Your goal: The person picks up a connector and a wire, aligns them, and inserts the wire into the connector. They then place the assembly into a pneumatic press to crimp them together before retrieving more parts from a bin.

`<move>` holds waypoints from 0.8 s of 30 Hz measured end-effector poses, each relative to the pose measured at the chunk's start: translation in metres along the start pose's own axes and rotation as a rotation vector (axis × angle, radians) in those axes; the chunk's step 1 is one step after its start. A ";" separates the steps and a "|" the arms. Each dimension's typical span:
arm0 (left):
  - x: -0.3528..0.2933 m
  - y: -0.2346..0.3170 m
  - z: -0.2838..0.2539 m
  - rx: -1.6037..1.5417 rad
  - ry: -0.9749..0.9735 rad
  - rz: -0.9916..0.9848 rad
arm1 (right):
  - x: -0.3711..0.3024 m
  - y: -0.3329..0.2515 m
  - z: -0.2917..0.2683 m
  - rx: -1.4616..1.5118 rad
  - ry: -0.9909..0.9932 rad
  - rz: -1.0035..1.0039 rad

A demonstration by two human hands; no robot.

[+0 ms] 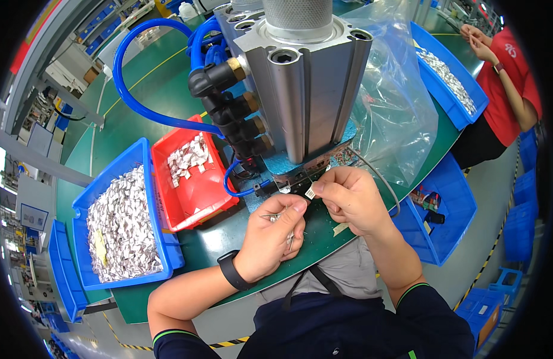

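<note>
One small silver tab [310, 192] | pinched by right hand [348, 200]; flat, shiny

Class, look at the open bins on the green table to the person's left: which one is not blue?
The red bin, beside the press. It holds only a few small silver pieces, while the blue bin left of it is heaped full.

Small silver metal tab [310, 192] at press base, more tabs [280, 219] bunched just beside.
</note>
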State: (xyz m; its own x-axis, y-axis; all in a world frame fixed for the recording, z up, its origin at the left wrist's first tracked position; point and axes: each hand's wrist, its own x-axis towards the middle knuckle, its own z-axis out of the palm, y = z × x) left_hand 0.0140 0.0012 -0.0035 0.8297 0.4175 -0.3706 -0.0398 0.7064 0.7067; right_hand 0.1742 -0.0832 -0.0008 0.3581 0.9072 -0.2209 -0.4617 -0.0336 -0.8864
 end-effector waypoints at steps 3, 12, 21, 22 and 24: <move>0.000 0.000 0.001 0.005 0.003 0.000 | 0.000 0.001 0.000 0.010 -0.009 -0.007; -0.001 -0.002 0.000 0.027 -0.007 0.010 | -0.010 0.005 0.000 -0.213 -0.064 -0.114; -0.001 -0.004 0.000 0.097 -0.014 0.034 | -0.010 0.006 0.002 -0.137 -0.082 -0.053; -0.001 -0.004 0.000 0.084 -0.032 0.038 | -0.009 0.006 0.001 -0.041 -0.081 0.019; -0.002 -0.001 0.003 0.116 -0.022 0.036 | -0.009 0.001 -0.005 0.134 -0.110 0.108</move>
State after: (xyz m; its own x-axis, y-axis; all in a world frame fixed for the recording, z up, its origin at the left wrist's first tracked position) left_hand 0.0141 -0.0025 -0.0018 0.8412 0.4275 -0.3311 -0.0059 0.6195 0.7850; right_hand 0.1744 -0.0935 -0.0020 0.2134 0.9418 -0.2596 -0.5990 -0.0838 -0.7964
